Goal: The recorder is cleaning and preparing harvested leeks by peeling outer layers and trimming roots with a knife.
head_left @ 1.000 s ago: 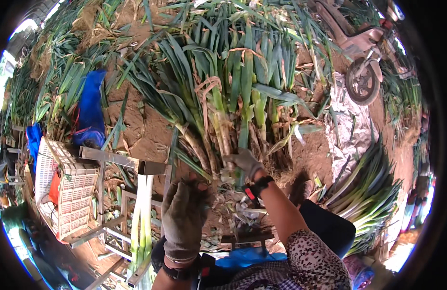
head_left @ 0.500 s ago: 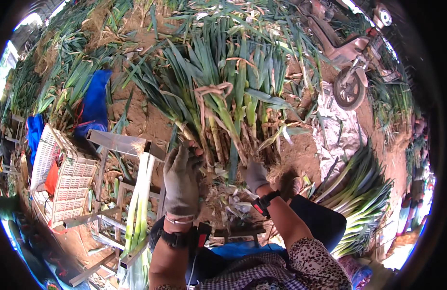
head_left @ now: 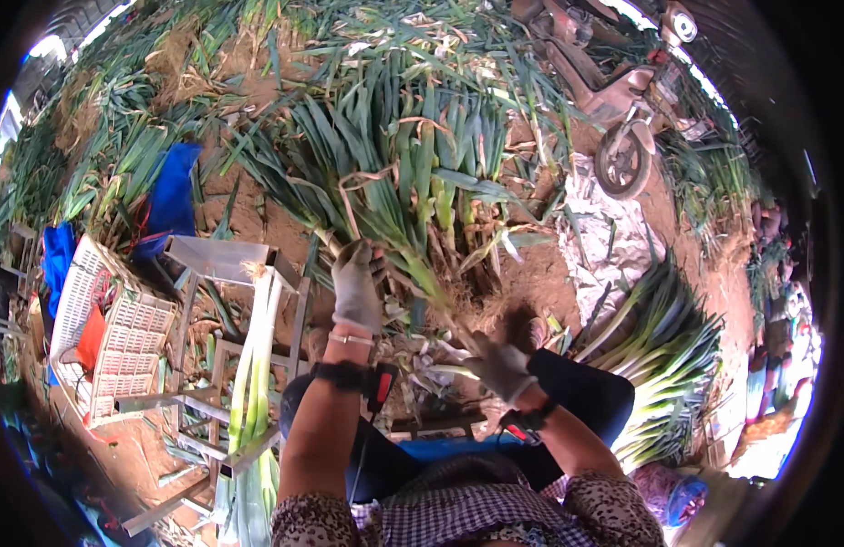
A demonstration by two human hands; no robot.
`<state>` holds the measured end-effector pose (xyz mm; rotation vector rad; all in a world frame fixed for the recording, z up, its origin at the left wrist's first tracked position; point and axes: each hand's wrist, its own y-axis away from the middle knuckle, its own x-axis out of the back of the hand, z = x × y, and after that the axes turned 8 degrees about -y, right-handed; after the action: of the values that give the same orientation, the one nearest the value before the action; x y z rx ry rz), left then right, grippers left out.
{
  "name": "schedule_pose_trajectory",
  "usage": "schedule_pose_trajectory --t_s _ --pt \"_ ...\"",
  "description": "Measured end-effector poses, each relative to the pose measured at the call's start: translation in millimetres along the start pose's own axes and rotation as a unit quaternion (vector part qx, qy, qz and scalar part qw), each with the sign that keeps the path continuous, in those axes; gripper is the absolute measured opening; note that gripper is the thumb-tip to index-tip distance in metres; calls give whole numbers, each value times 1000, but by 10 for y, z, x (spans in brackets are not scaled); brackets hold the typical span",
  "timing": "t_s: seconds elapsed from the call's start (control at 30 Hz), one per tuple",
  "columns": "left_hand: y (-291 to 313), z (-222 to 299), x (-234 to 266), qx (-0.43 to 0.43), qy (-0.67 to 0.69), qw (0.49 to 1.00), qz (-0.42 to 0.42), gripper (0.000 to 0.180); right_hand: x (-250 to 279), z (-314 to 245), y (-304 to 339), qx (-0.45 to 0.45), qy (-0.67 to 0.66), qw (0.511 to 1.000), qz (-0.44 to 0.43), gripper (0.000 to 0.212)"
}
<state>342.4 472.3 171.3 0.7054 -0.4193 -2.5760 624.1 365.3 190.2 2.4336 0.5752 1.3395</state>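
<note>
The step in hand seems to be the drawing of one leek (head_left: 426, 278) out of the heap (head_left: 376, 128), which lies on the ground (head_left: 536, 273) before the person. The right hand (head_left: 502, 369) is closed around the leek's lower end; the left hand (head_left: 356, 292) is half curled beside the leaves, and I cannot tell whether it holds anything. The next move, I judge, calls for a steady pull, without tearing the leaves.
</note>
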Motion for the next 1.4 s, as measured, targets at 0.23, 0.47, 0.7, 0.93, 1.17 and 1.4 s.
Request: schedule_pose_trajectory --t_s 0.23,0.47,0.7,0.93,1.17,1.4 --pt "165 -439 -507 169 167 967 -90 25 1335 -408 1870 178 71 974 117 67" --pt "107 -499 -562 93 254 940 -209 37 678 810 1776 76 -31 995 55 92" --pt "315 44 -251 -16 187 967 -173 39 225 -477 -342 127 -420 897 -53 61" --pt "227 742 217 -137 67 981 -120 34 -764 64 -771 -100 -410 897 -133 28" --pt "381 670 329 -102 63 981 -151 38 -72 -874 -628 192 -311 929 -57 41" --pt "465 749 163 -140 113 964 -196 45 -169 -504 -1114 53 -268 956 -106 49"
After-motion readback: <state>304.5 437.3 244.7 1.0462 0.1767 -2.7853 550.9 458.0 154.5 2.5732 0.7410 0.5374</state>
